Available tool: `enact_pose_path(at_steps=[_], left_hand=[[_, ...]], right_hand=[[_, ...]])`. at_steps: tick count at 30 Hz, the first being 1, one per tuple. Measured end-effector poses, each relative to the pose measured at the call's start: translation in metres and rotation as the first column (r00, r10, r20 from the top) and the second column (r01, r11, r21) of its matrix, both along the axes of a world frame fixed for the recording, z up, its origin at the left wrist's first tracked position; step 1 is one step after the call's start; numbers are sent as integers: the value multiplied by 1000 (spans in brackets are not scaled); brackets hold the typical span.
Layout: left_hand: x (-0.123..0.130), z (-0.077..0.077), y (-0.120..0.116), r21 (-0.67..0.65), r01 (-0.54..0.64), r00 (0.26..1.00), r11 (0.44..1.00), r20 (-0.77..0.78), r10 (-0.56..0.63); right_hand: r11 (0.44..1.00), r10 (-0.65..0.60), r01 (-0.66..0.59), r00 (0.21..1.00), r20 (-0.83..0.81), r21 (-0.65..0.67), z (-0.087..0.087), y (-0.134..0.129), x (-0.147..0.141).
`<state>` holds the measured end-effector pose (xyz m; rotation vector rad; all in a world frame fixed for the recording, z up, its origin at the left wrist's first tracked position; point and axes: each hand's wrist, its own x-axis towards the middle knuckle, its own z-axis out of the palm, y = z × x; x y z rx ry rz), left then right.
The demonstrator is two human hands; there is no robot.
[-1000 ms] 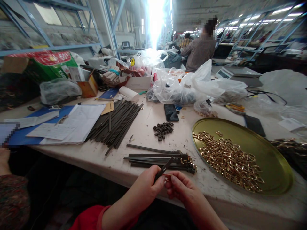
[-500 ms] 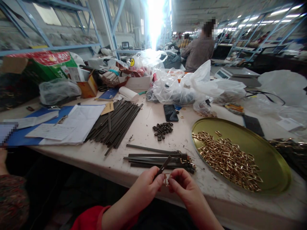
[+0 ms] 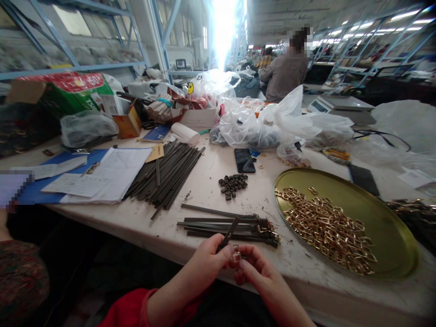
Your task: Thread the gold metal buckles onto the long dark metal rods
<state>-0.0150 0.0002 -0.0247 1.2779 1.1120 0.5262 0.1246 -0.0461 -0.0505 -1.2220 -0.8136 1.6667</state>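
Observation:
Pinched in my left hand (image 3: 209, 258) is a dark strap (image 3: 229, 234), its end pointing up and right. A gold buckle (image 3: 236, 253) sits between my two hands, by the fingertips. My right hand (image 3: 257, 268) has its fingers curled at the buckle's right side, closed on it. Just beyond my hands lie several dark straps with gold buckles (image 3: 272, 236) at their right ends. A heap of small dark loops (image 3: 233, 184) is farther back. On the right, a round gold tray (image 3: 391, 240) bears many loose gold buckles (image 3: 327, 222).
Long dark strips (image 3: 170, 175) lie in a pile beside papers (image 3: 116, 170) on the left. A phone (image 3: 244, 160) and plastic bags (image 3: 262, 122) are farther back. Another person's patterned sleeve (image 3: 22, 277) shows at the left edge; a person (image 3: 288, 72) stands in the background.
The gold buckle has turned to show its frame more openly between my hands. My right fingers have shifted slightly lower around it. The view has moved slightly left.

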Motion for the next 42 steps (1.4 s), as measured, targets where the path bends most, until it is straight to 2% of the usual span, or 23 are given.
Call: enact_pose_path(at_steps=[3, 6, 13, 17, 19, 23, 26, 30, 33, 38, 42], left_hand=[[2, -1, -1, -3, -40, 999, 999, 31, 40], [3, -2, -2, 16, -33, 999, 999, -2, 33], [4, -2, -5, 7, 101, 994, 995, -45, -101], [3, -3, -3, -2, 107, 993, 994, -50, -107], [3, -3, -2, 32, 88, 994, 996, -75, -85], [4, -3, -4, 38, 62, 995, 997, -76, -59], [6, -4, -6, 9, 43, 998, 999, -46, -42], [5, -5, -7, 7, 28, 1000, 1000, -7, -28], [3, -6, -7, 58, 29, 999, 998, -19, -28], [1, -9, -10, 187, 68, 993, 980, -105, -49], [2, -9, -14, 298, 177, 960, 938, -263, -97]], right_hand=[[1000, 5, -6, 1000, -12, -8, -7, 1, 0], [999, -46, 45, 999, -25, -20, -8, 4, 0], [983, -184, 184, 976, 117, 9, -7, 7, 9], [987, -133, 111, 970, 206, 115, -12, 5, 12], [988, -122, 98, 971, 207, 123, -13, 5, 11], [970, -243, 240, 965, 103, 40, -8, 9, 9], [961, -274, 276, 959, 68, -17, -3, 10, 8], [976, -212, 213, 977, 26, -51, -2, 7, 6], [983, -180, 177, 981, -74, -54, -3, 4, 5], [983, -136, 102, 962, -235, -151, -5, 0, 5], [969, -161, 90, 937, -310, -231, -4, 0, 7]])
